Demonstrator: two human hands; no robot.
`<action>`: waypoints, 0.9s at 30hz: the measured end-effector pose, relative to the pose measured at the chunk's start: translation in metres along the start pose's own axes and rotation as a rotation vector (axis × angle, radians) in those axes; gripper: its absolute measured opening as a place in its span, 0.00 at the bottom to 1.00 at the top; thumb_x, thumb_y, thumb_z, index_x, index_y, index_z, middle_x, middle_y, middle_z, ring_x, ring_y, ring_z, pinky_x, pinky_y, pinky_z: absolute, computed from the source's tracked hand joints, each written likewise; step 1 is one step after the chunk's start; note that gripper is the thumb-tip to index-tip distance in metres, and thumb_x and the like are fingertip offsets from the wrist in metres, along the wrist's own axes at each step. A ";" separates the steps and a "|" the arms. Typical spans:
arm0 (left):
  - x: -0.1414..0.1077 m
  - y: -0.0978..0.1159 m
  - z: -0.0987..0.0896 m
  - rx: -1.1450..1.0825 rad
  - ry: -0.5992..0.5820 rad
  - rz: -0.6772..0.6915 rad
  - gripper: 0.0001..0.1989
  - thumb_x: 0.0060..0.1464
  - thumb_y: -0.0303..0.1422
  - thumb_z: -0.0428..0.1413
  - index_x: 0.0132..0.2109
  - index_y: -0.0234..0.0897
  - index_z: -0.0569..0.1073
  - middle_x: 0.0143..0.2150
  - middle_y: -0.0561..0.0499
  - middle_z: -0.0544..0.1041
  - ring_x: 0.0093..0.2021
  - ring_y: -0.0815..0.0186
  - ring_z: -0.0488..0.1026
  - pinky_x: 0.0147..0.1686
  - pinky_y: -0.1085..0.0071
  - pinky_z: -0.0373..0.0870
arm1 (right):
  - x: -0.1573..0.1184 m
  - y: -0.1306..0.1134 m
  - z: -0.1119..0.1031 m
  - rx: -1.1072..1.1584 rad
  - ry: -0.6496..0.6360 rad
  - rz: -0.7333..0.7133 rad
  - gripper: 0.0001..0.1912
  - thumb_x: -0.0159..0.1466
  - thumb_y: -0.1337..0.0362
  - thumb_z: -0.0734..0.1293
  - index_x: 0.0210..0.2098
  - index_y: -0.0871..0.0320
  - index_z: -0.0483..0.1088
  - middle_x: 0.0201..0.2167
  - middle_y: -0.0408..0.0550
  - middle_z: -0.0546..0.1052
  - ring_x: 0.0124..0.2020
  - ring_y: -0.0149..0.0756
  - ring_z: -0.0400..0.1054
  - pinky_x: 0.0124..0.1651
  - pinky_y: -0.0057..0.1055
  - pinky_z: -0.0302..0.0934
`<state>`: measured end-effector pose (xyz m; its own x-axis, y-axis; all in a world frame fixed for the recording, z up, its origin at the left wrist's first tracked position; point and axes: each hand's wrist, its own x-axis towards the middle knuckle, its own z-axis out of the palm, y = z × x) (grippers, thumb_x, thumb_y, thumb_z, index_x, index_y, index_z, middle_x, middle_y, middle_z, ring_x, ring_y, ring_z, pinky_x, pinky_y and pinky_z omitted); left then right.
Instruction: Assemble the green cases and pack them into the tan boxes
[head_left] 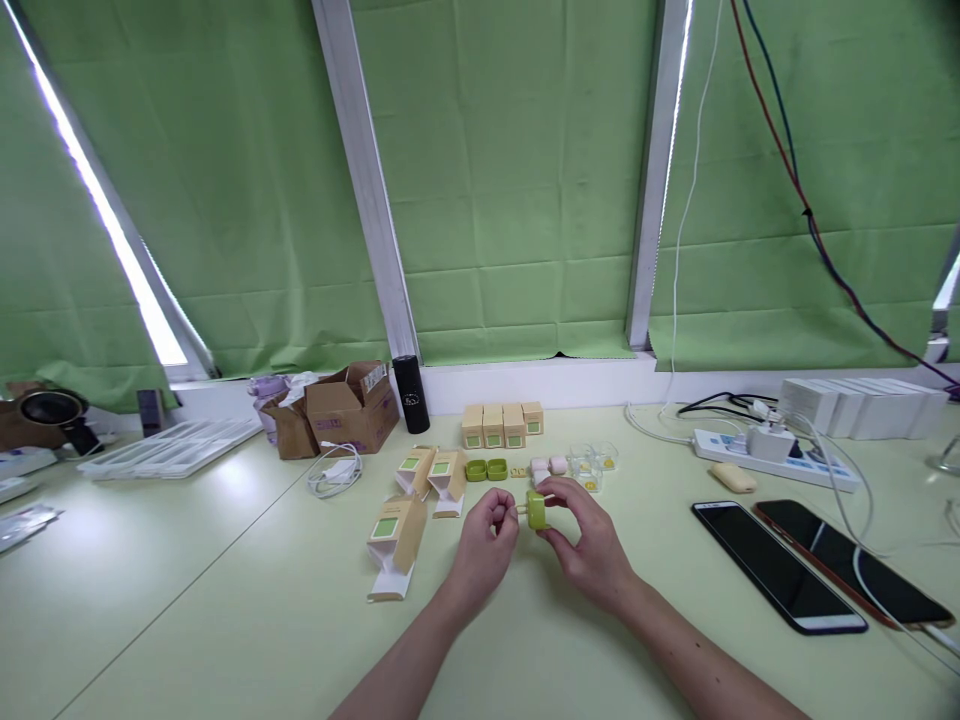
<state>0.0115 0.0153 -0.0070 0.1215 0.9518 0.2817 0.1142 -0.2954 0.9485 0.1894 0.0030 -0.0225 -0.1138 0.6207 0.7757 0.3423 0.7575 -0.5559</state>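
Between the fingers and thumb of my right hand is a small green square case, tipped on its side just above the table. My left hand pinches a thin pale piece against the left side of that case; its exact kind is too small to tell. Behind my hands lie two green open trays, some tiny tan pieces, several pale pink blocks and several clear cups with yellow spots. To the left of my left hand stand opened kraft boxes with flaps out.
Several closed kraft boxes stand behind. At right are two phones, a power strip with cables and white boxes. A black cylinder, cardboard box, white charger and white tray are left.
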 end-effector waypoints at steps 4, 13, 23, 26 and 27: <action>0.000 -0.004 -0.001 0.003 0.005 0.013 0.08 0.57 0.36 0.56 0.34 0.39 0.66 0.25 0.59 0.63 0.25 0.71 0.60 0.26 0.75 0.58 | -0.001 0.003 0.000 -0.003 -0.005 0.007 0.24 0.64 0.72 0.66 0.58 0.50 0.67 0.55 0.55 0.76 0.54 0.48 0.73 0.53 0.49 0.76; 0.000 -0.001 -0.005 -0.017 0.000 0.024 0.12 0.62 0.44 0.55 0.40 0.39 0.68 0.23 0.59 0.64 0.25 0.69 0.62 0.28 0.73 0.57 | 0.000 0.004 0.000 -0.011 0.006 0.001 0.23 0.65 0.70 0.66 0.59 0.50 0.68 0.55 0.55 0.76 0.54 0.49 0.73 0.52 0.49 0.76; -0.008 0.010 -0.016 0.347 0.072 0.471 0.17 0.62 0.34 0.59 0.58 0.43 0.72 0.50 0.43 0.77 0.57 0.51 0.67 0.55 0.55 0.66 | -0.001 -0.003 -0.004 -0.092 -0.049 -0.020 0.28 0.67 0.73 0.63 0.65 0.48 0.63 0.59 0.57 0.70 0.61 0.51 0.68 0.59 0.53 0.72; -0.010 0.009 -0.013 0.453 -0.020 0.581 0.21 0.62 0.30 0.58 0.61 0.43 0.69 0.56 0.42 0.75 0.59 0.50 0.65 0.59 0.51 0.65 | -0.001 -0.003 -0.004 -0.113 -0.059 -0.046 0.30 0.68 0.73 0.62 0.67 0.48 0.62 0.60 0.57 0.69 0.61 0.51 0.68 0.60 0.52 0.72; -0.010 0.008 -0.012 0.482 -0.037 0.601 0.22 0.63 0.30 0.58 0.62 0.43 0.68 0.57 0.41 0.74 0.59 0.50 0.64 0.60 0.50 0.64 | 0.000 -0.003 -0.004 -0.113 -0.057 -0.056 0.30 0.68 0.73 0.62 0.67 0.48 0.61 0.60 0.57 0.70 0.61 0.51 0.68 0.59 0.51 0.73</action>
<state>-0.0009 0.0041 -0.0009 0.3302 0.6156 0.7155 0.4344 -0.7722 0.4638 0.1921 -0.0002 -0.0199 -0.1869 0.5913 0.7845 0.4367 0.7653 -0.4728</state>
